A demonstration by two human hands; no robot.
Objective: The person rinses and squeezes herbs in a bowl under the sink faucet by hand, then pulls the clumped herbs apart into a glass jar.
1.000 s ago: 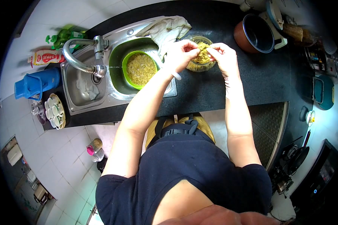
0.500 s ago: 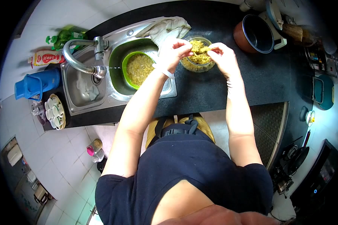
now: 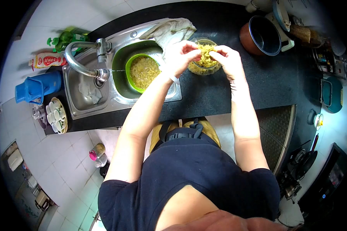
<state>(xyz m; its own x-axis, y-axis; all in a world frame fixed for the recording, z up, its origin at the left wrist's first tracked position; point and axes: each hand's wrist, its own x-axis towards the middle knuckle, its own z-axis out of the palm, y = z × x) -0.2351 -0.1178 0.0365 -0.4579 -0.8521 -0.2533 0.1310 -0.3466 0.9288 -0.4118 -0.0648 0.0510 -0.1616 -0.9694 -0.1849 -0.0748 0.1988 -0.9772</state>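
Observation:
A clump of yellow-green shreds (image 3: 206, 54) is pinched between my two hands, above a round clear bowl (image 3: 199, 71) that holds more of the same. My left hand (image 3: 182, 57), with a white band at the wrist, grips the clump's left side. On its right side, the fingertips of my right hand (image 3: 228, 61) are closed on it. Left of my hands, a green basin (image 3: 128, 73) with yellowish shreds in liquid sits in the right sink bowl (image 3: 118, 61). My fingers hide part of the clump.
A grey cloth (image 3: 173, 31) drapes over the sink's back edge. The faucet (image 3: 81, 69) arches over the left sink bowl. A brown pot (image 3: 252, 37) stands to the right on the black counter (image 3: 258, 84). A blue container (image 3: 46, 85) and a tray of cups (image 3: 54, 111) are at the left.
The clump was drawn out wider between my hands half a second ago; now my hands are closer together. My left hand has shifted slightly to the right since then.

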